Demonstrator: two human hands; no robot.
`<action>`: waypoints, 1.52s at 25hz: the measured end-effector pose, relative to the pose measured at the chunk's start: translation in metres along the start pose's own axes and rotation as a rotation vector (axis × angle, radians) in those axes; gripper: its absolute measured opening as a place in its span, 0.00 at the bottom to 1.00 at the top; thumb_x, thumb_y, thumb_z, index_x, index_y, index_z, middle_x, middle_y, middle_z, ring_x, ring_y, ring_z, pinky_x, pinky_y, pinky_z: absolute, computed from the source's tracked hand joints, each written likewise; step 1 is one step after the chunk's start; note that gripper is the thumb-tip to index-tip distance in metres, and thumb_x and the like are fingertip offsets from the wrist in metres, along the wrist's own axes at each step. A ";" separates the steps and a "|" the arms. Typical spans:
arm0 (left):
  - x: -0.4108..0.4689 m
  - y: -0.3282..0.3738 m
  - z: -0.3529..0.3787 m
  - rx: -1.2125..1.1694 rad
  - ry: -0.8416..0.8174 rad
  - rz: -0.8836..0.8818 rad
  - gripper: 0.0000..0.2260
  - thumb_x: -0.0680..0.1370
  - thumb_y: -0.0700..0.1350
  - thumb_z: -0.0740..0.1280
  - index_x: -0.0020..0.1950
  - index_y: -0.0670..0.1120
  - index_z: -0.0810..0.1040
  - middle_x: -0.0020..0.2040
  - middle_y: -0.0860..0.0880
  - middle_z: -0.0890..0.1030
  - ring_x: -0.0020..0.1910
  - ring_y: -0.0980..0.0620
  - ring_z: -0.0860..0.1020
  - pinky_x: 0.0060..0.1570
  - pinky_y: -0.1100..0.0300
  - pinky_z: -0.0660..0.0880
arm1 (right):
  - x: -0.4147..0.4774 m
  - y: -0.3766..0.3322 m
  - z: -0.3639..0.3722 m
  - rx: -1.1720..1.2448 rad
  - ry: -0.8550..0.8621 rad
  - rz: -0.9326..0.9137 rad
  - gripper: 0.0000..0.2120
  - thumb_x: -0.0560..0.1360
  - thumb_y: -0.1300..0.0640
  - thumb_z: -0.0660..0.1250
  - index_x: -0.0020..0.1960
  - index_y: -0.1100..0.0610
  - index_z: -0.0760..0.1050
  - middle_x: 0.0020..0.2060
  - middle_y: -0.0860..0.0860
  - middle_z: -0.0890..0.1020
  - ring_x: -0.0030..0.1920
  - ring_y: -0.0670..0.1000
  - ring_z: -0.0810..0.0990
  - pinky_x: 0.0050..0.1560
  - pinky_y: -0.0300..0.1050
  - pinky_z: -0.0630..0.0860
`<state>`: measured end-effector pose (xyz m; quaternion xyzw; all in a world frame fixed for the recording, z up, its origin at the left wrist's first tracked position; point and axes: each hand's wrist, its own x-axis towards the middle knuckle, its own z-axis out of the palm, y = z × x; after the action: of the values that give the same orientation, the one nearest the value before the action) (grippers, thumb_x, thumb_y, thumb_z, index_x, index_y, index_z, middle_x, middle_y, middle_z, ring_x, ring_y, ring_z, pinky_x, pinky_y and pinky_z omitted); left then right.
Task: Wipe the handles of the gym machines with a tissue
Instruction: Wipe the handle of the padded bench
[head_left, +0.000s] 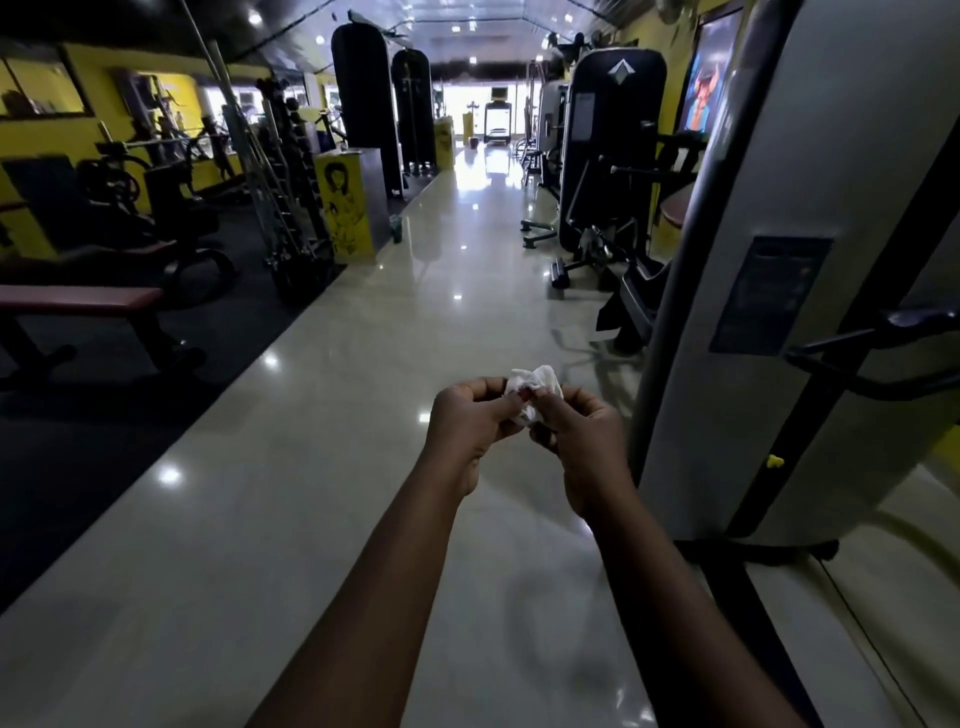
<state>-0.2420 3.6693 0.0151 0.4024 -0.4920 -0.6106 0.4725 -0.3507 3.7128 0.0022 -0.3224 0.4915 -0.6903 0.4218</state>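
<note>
Two bare forearms reach up from the bottom of the frame, and the hands meet just below its centre. The left hand (470, 421) and the right hand (582, 436) each pinch a crumpled white tissue (535, 387) between curled fingers and thumb, holding it in the air over a glossy pale floor (311, 467). Along the right edge stands a tall grey machine (810, 156), with a dark handle (914, 318) jutting from its side, apart from the hands. At the left edge, a maroon bench (78, 297) sits on dark matting. Farther back on the right is a black machine (615, 130). Left of centre, a yellow box (345, 208) stands at the edge of the pale floor. Behind it rise two tall black towers (363, 88), and a treadmill (497, 124) stands at the far end, upper centre.
</note>
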 end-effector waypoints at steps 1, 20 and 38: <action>0.027 0.000 0.000 -0.005 0.010 -0.001 0.05 0.73 0.37 0.73 0.48 0.40 0.82 0.45 0.40 0.85 0.44 0.45 0.84 0.50 0.55 0.81 | 0.029 0.004 0.006 0.004 -0.002 0.004 0.08 0.75 0.58 0.70 0.48 0.64 0.79 0.40 0.57 0.82 0.38 0.50 0.79 0.37 0.40 0.76; 0.659 0.052 -0.084 0.009 0.026 -0.005 0.09 0.72 0.37 0.74 0.50 0.35 0.82 0.41 0.38 0.85 0.42 0.45 0.85 0.46 0.56 0.81 | 0.619 0.079 0.228 -0.049 0.074 -0.061 0.08 0.75 0.56 0.68 0.48 0.62 0.79 0.42 0.60 0.83 0.38 0.52 0.79 0.38 0.44 0.76; 1.230 0.058 -0.052 0.087 0.001 0.040 0.06 0.74 0.38 0.72 0.49 0.38 0.82 0.42 0.40 0.84 0.37 0.50 0.82 0.36 0.63 0.78 | 1.184 0.120 0.307 0.000 -0.009 -0.025 0.06 0.76 0.60 0.68 0.49 0.63 0.79 0.37 0.54 0.82 0.37 0.50 0.80 0.37 0.42 0.76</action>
<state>-0.4639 2.4572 0.0298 0.4130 -0.5258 -0.5787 0.4671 -0.5713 2.5039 0.0191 -0.3315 0.4855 -0.6941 0.4155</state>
